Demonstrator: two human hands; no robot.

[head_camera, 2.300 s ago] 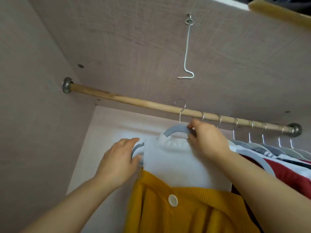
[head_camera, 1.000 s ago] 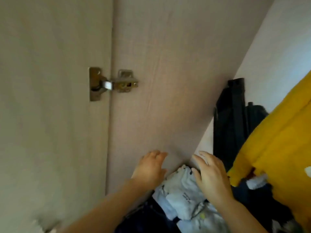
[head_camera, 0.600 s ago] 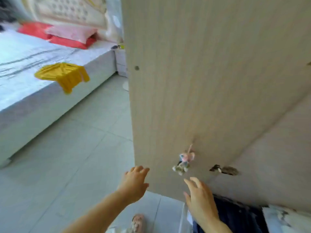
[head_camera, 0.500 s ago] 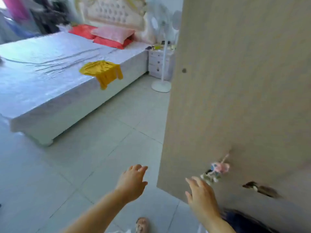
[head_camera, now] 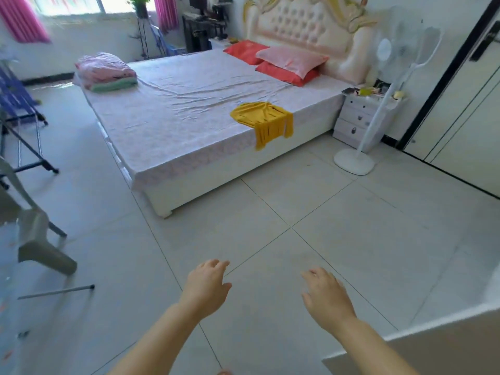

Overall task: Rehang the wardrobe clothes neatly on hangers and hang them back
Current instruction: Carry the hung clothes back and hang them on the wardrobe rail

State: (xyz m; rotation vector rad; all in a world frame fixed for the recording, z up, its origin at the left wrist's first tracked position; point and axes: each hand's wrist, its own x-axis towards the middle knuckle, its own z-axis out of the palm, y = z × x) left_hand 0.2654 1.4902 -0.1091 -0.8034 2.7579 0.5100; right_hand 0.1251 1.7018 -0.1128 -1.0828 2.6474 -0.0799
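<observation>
A yellow garment (head_camera: 263,121) lies crumpled on the near edge of the bed (head_camera: 189,109), part of it hanging over the side. A pile of folded pink and green clothes (head_camera: 107,73) sits at the bed's far left corner. My left hand (head_camera: 207,286) and my right hand (head_camera: 326,296) are held out in front of me over the tiled floor, fingers relaxed, holding nothing. Both are well short of the bed. The wardrobe rail and hangers are out of view.
The wardrobe door edge (head_camera: 411,350) fills the bottom right corner. A white standing fan (head_camera: 378,109) and a bedside cabinet (head_camera: 362,115) stand right of the bed. A grey plastic chair (head_camera: 35,231) and a drying rack (head_camera: 19,109) are at the left.
My view has swung left from the wardrobe interior past its door to the bedroom. Both hands let go of the hung hanger and now hang free in the air.
</observation>
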